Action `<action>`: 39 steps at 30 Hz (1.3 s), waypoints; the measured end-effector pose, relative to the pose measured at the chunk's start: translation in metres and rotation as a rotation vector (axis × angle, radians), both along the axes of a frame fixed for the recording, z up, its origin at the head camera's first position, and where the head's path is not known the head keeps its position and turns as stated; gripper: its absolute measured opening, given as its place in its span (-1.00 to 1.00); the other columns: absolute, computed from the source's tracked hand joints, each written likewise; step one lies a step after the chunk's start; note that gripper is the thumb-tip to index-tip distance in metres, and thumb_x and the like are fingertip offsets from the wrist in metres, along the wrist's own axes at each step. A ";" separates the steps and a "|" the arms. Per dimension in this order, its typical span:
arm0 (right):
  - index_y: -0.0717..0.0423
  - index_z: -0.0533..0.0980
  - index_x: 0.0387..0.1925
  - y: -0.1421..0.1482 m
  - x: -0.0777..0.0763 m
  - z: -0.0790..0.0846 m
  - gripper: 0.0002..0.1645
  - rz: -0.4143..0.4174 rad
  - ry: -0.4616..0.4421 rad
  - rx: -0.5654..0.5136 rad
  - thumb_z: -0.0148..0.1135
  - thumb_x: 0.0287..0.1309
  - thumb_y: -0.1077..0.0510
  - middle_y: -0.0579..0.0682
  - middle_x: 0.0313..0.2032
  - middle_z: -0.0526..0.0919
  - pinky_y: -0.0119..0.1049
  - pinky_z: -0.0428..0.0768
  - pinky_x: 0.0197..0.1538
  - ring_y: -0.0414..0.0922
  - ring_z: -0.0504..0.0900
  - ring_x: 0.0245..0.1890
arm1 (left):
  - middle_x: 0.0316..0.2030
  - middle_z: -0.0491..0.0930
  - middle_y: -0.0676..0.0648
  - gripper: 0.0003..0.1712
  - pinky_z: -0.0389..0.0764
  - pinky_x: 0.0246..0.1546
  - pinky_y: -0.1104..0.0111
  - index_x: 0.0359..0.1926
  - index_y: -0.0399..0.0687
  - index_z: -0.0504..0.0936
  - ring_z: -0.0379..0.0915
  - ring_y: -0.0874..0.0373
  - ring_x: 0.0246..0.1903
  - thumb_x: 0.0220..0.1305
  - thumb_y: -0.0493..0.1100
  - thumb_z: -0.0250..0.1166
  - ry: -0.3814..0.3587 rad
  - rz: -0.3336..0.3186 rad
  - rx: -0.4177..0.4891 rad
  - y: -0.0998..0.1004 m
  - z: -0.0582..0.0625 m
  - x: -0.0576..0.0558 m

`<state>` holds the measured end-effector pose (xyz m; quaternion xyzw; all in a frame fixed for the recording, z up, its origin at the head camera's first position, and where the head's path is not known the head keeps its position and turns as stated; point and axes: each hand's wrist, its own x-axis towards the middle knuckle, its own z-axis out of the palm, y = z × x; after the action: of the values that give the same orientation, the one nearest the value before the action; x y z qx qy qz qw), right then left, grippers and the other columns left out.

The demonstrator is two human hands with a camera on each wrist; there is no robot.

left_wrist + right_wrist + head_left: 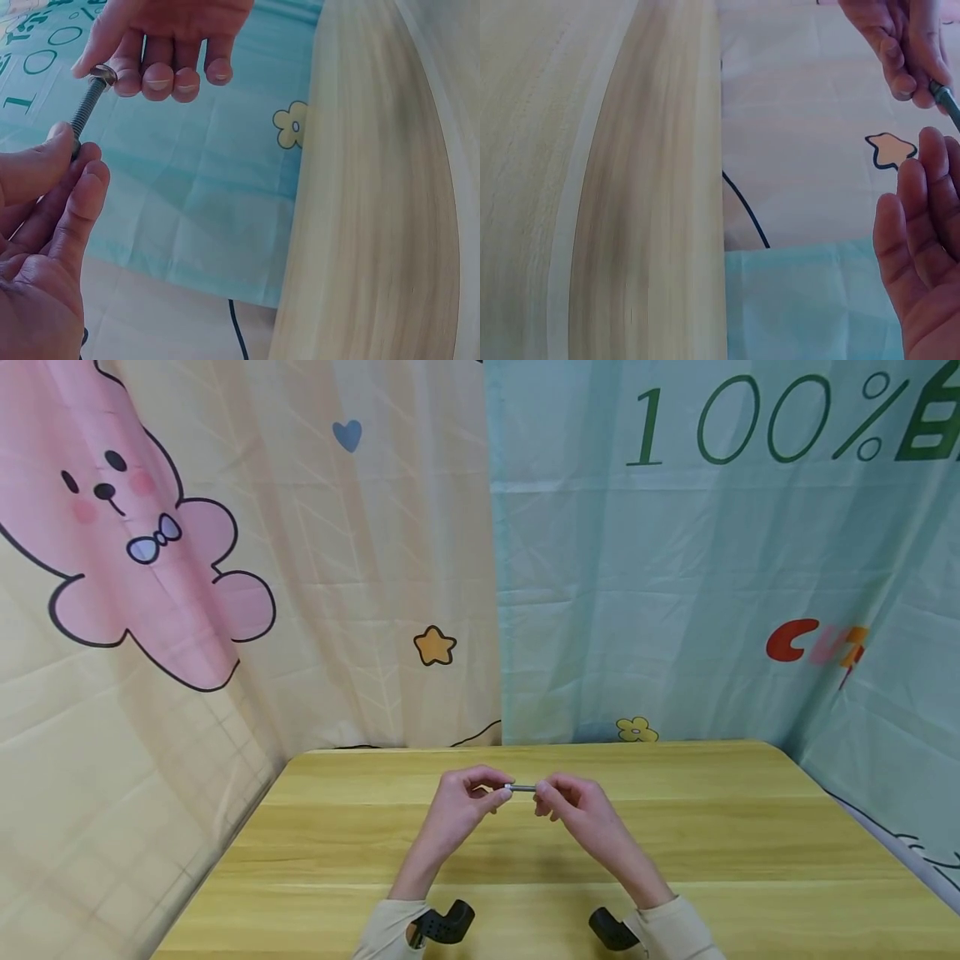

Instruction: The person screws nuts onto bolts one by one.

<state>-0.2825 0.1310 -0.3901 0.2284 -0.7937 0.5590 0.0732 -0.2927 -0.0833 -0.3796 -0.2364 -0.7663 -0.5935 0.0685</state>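
Note:
A metal bolt [522, 788] is held level above the table between both hands. My left hand [459, 808] pinches one end of it between thumb and fingers. At the other end, my right hand [583, 810] pinches the bolt by its wide head. The left wrist view shows the threaded shank [88, 105] running between the two grips. A small nut-like piece [940, 93] shows at the left fingertips in the right wrist view, partly hidden by them. The right hand's other fingers [915, 202] extend loosely beside the bolt.
The wooden table [337, 843] spreads beneath both hands. Printed curtains [645, 568] hang behind it and along both sides. Black wrist cameras [447, 922] sit at the sleeve cuffs. A dark cable-like line [238, 330] shows past the table edge.

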 end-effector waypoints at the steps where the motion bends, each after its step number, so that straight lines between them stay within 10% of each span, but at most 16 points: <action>1: 0.14 0.59 -0.34 0.000 0.000 0.000 -0.65 -0.012 -0.005 0.003 0.09 0.44 -0.03 0.01 -0.42 0.63 -0.20 0.63 -0.21 0.03 0.60 -0.33 | -0.31 0.65 -0.02 -0.89 0.60 -0.40 0.30 -0.20 -0.10 0.75 0.50 0.12 -0.45 0.26 -0.23 0.38 0.001 0.000 -0.002 0.000 0.000 0.000; 11: -0.08 0.55 0.05 0.001 0.001 0.002 -0.66 -0.050 0.083 0.008 0.34 0.25 0.09 -0.04 -0.09 0.63 -0.22 0.60 -0.10 -0.10 0.57 -0.09 | -0.31 0.66 -0.03 -0.88 0.61 -0.40 0.27 -0.19 -0.14 0.75 0.53 0.06 -0.45 0.25 -0.26 0.38 0.011 0.034 0.010 0.000 -0.001 0.001; 16: -0.04 0.57 -0.06 0.001 0.000 0.001 -0.72 -0.001 0.138 0.012 0.34 0.22 0.26 -0.08 -0.17 0.63 -0.21 0.61 -0.09 -0.09 0.58 -0.13 | -0.30 0.66 -0.06 -0.88 0.60 -0.42 0.30 -0.18 -0.16 0.75 0.53 -0.01 -0.43 0.24 -0.30 0.38 -0.009 0.034 0.039 0.001 -0.001 0.002; 39: 0.00 0.65 -0.15 0.001 0.000 0.001 -0.71 -0.068 -0.004 0.016 0.19 0.35 -0.10 -0.03 -0.25 0.65 -0.12 0.63 -0.16 -0.06 0.58 -0.24 | -0.31 0.66 -0.01 -0.88 0.59 -0.42 0.36 -0.18 -0.13 0.75 0.54 0.05 -0.44 0.25 -0.25 0.38 0.008 0.008 0.018 0.002 0.000 0.003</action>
<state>-0.2821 0.1319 -0.3893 0.2011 -0.8055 0.5503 0.0889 -0.2896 -0.0815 -0.3792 -0.2351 -0.7615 -0.5991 0.0762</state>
